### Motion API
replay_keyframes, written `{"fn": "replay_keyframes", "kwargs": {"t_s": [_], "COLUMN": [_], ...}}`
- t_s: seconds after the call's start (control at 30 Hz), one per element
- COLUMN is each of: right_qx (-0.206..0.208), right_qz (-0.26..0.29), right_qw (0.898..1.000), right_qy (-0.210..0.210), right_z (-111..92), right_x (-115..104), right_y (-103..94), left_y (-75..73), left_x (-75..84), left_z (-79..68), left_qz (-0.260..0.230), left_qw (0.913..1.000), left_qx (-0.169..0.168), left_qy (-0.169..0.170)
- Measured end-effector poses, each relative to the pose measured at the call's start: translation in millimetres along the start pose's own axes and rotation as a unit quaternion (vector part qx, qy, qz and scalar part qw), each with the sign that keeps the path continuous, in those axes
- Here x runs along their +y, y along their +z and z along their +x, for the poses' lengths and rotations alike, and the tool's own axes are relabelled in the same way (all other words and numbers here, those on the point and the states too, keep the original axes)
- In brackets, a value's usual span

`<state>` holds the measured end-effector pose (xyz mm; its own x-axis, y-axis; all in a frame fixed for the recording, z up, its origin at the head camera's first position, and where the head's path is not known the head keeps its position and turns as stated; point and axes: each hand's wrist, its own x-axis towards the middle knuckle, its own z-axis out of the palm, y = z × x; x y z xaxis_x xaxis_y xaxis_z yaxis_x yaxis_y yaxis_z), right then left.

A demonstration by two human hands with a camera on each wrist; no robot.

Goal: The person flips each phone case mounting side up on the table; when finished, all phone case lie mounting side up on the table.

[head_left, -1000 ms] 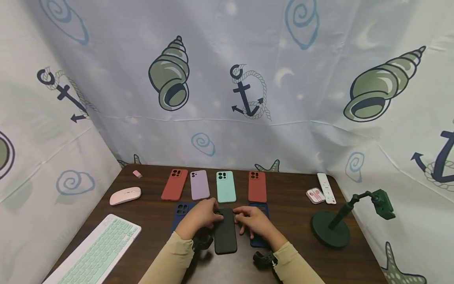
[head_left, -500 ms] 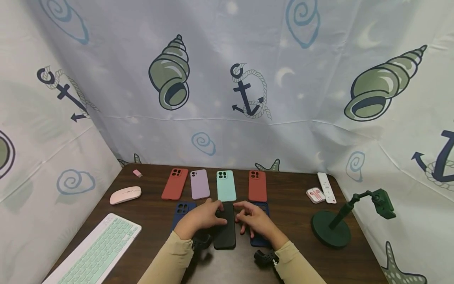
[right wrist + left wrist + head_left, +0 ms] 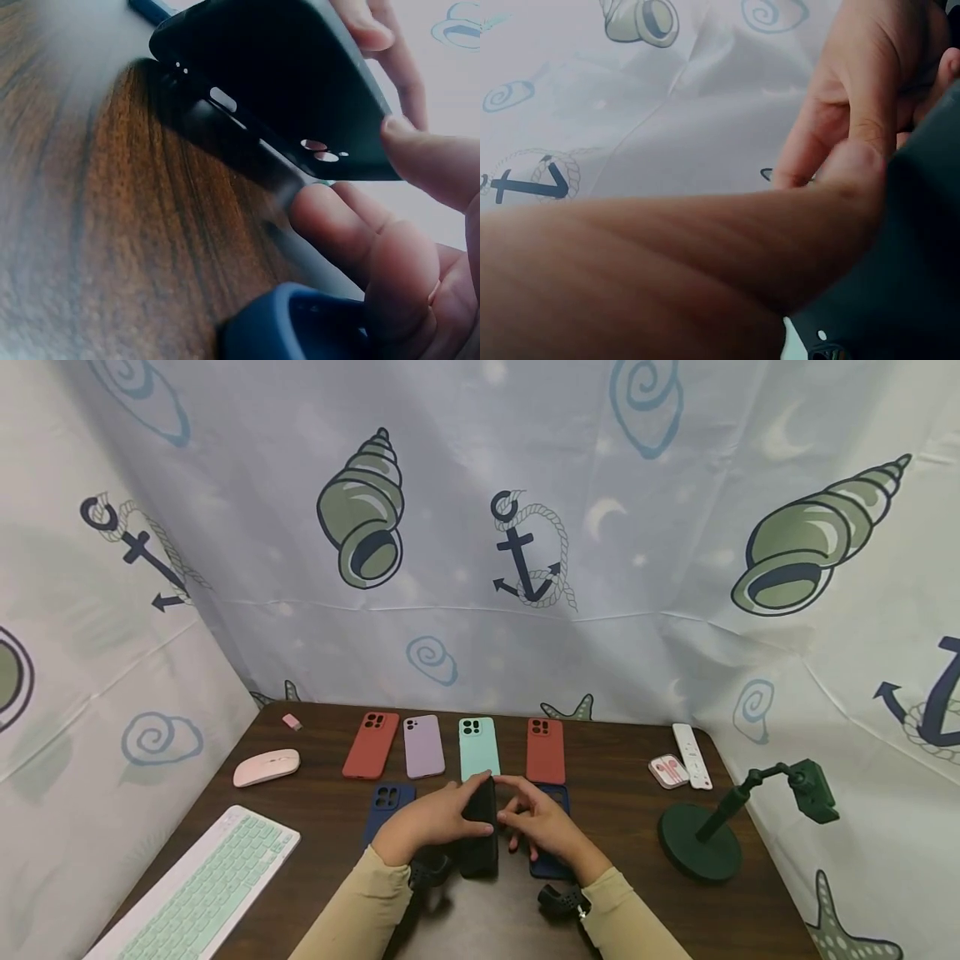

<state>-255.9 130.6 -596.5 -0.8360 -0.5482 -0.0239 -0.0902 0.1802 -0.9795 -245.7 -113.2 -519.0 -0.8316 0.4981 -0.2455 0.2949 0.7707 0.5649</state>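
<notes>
A black phone case (image 3: pixel 480 856) stands tilted at the middle of the table, its left side raised. Light shows through its camera holes in the right wrist view, where the case (image 3: pixel 255 82) leans over the wood. My left hand (image 3: pixel 437 817) grips its left side, thumb near the middle and fingers at the top. At the upper right edge my right hand (image 3: pixel 551 822) holds the case between thumb and forefinger, other fingers curled below. A navy phone case (image 3: pixel 551 865) lies partly hidden under the right hand; another navy case (image 3: pixel 386 802) lies beside the left.
Behind lie two red phone cases (image 3: pixel 371 745), a lilac case (image 3: pixel 423 746) and a mint case (image 3: pixel 478 745). A keyboard (image 3: pixel 202 889), pink mouse (image 3: pixel 266 767) and small pink item (image 3: pixel 292 722) are left. Right are a green stand (image 3: pixel 701 843), white remote (image 3: pixel 692 756) and small box (image 3: pixel 668 772).
The black case has slid slightly away from me and tipped up on its side, its left edge lifted by my left hand. My right hand stays at its right edge.
</notes>
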Motion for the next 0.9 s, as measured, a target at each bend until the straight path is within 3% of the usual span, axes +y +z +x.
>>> {"fn": "replay_keyframes", "kwargs": {"t_s": [0.3, 0.5, 0.73, 0.9], "right_qx": [0.003, -0.01, 0.009, 0.013], "right_qz": [-0.005, -0.005, 0.006, -0.049], "right_qw": [1.0, 1.0, 1.0, 0.998], "right_qy": [-0.002, -0.01, 0.001, 0.03], "right_z": [0, -1, 0, 1], "right_x": [2, 4, 1, 0], "right_y": [-2.8, -2.3, 0.6, 3.8], "left_y": [8.6, 13.3, 7.9, -0.7], "left_x": [3.8, 2.4, 3.5, 4.9], "left_z": [4.3, 7.9, 4.3, 0.8], "left_qz": [-0.002, -0.043, -0.073, -0.073], "left_qw": [0.9999, 0.9989, 0.9971, 0.9973], "left_qx": [0.01, 0.02, 0.015, 0.008], "left_qy": [-0.001, 0.006, 0.014, -0.009]}}
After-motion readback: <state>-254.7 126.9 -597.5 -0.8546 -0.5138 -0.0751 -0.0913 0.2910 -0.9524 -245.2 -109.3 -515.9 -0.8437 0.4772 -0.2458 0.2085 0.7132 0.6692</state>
